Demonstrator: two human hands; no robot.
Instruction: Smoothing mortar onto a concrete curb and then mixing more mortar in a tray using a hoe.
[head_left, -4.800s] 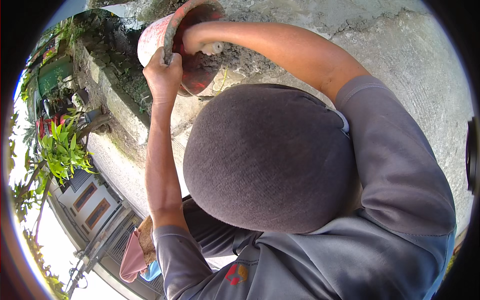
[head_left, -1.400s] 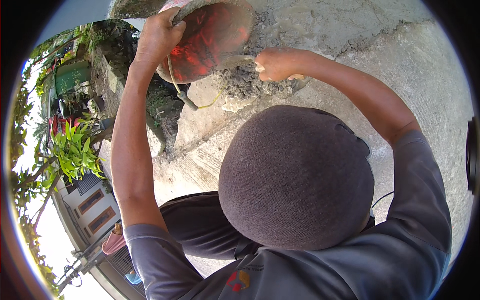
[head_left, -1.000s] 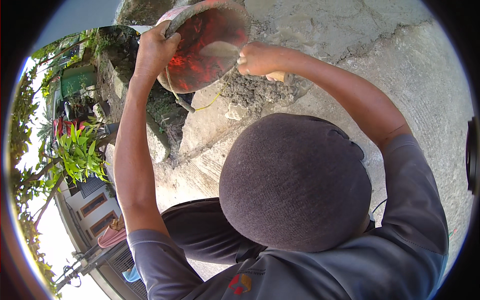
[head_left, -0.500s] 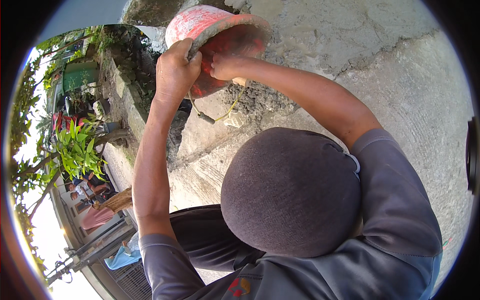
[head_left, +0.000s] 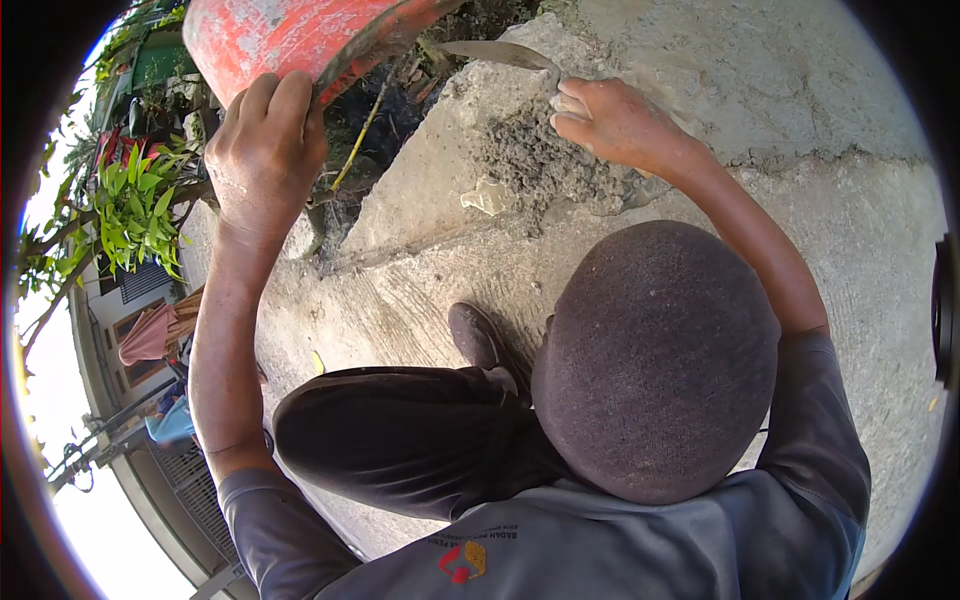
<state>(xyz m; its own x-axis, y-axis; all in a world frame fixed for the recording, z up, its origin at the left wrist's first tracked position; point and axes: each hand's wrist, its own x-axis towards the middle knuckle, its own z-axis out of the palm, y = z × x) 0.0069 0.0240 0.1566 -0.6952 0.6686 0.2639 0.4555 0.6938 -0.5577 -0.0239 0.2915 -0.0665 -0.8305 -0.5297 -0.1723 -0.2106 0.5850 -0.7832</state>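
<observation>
In the upper left, my left hand (head_left: 265,150) is closed over the rim of a red bucket (head_left: 270,40) smeared with grey cement. The bucket is tipped on its side and partly cut off by the picture's top edge. Below its rim hangs a yellowish wire handle (head_left: 362,135). My right hand (head_left: 620,120) grips a trowel, whose narrow metal blade (head_left: 500,52) points left towards the bucket. A heap of wet grey mortar (head_left: 535,160) lies on the concrete just below and left of that hand.
Smoother grey cement (head_left: 720,60) spreads beyond a ragged edge on the concrete floor (head_left: 860,260). A dark gap with stones and plants runs along the left. My shoe (head_left: 475,335) rests near the mortar; a dark cap (head_left: 660,360) hides the floor at centre right.
The bucket has swung up and left with my left hand. My right hand has come out of the bucket and moved right, with the trowel blade now showing.
</observation>
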